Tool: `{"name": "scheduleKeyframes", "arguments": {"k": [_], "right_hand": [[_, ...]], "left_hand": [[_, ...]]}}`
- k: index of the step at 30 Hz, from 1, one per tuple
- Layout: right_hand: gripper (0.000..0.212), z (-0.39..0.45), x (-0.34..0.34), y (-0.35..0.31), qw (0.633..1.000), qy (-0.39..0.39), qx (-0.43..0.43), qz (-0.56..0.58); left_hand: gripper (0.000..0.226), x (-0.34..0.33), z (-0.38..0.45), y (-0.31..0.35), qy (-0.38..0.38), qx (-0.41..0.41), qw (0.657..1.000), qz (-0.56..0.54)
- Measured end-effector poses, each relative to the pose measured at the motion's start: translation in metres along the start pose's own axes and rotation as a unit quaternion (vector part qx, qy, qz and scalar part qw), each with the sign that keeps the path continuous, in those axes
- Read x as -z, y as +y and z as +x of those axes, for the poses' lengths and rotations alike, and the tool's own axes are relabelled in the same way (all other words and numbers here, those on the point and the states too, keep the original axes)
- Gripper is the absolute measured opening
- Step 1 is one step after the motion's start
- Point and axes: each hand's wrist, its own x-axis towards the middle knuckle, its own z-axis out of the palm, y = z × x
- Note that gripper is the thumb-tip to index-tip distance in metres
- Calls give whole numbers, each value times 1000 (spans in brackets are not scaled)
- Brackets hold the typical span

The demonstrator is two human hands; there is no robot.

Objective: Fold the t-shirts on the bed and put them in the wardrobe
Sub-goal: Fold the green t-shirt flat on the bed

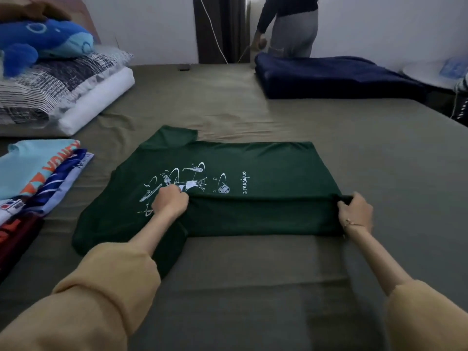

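Both grips pinch the folded edge of the green t-shirt, left hand near the print, right hand at its 3 o'clock end, shirt flat mid-bed, t-shirt pile at 9 o'clock.

The green t-shirt carries white script lettering reading "musique", running sideways beside a white line drawing of musical instruments; a character before the word is cut off by the fold and cannot be read. The light blue t-shirt, top of the stack at left, bears large orange capitals, partly visible and not legible as a word.
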Motion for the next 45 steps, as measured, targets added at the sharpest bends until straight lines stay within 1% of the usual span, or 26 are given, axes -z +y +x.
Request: {"name": "scheduleKeyframes", "arguments": {"k": [2, 6, 9, 13, 15, 17, 18, 21, 23, 25, 28, 31, 34, 36, 39, 41, 43, 45], "right_hand": [[26, 15, -10, -2, 1000, 14, 16, -1], [25, 32, -24, -5, 998, 32, 55, -17], [25, 35, -35, -2, 996, 55, 55, -42], [30, 31, -40, -2, 993, 87, 77, -34], [32, 28, -41, 0, 985, 104, 101, -94], [28, 22, -45, 4, 968, 119, 131, -176], [26, 17, -47, 5, 962, 119, 150, -194], [20, -2, -55, -1, 949, 91, 219, -210], [19, -17, -57, -12, 939, 63, 267, -206], [21, -32, -61, -26, 926, 2, 323, -195], [29, -60, -72, -44, 897, -102, 393, -177], [35, -92, -86, -64, 869, -146, 440, -170], [38, -121, -100, -85, 841, -188, 477, -173], [42, -140, -111, -102, 822, -202, 504, -175], [55, -162, -123, -121, 798, -216, 536, -170], [62, -171, -133, -129, 774, -233, 563, -172], [57, -175, -142, -137, 757, -232, 583, -180], [34, -177, -147, -144, 752, -198, 604, -174]], "left_hand": [[30, -10, 16, 7, 9, 8, 1000, 6], [31, -25, 34, 13, 55, 18, 998, 5], [29, -39, 39, 12, 77, -14, 996, 31], [31, -49, 38, 9, 106, -40, 992, 52], [32, -47, 37, 7, 103, -40, 993, 39], [34, -41, 34, 3, 94, -39, 995, 21], [35, -37, 32, 1, 91, -44, 995, 14], [36, -27, 23, -12, 85, -61, 994, 11], [35, -20, 15, -25, 97, -64, 993, 6], [31, -14, 9, -42, 110, -69, 992, -2], [21, -2, -1, -72, 119, -76, 990, -11], [19, 12, -9, -109, 123, -82, 989, -13], [25, 27, -13, -141, 122, -84, 989, -21], [36, 38, -14, -162, 106, -95, 989, -39], [57, 49, -14, -182, 43, -125, 985, -108], [64, 55, -14, -191, 12, -148, 981, -125], [66, 59, -12, -202, 2, -171, 978, -122], [56, 58, -10, -205, 7, -178, 976, -123]]}}
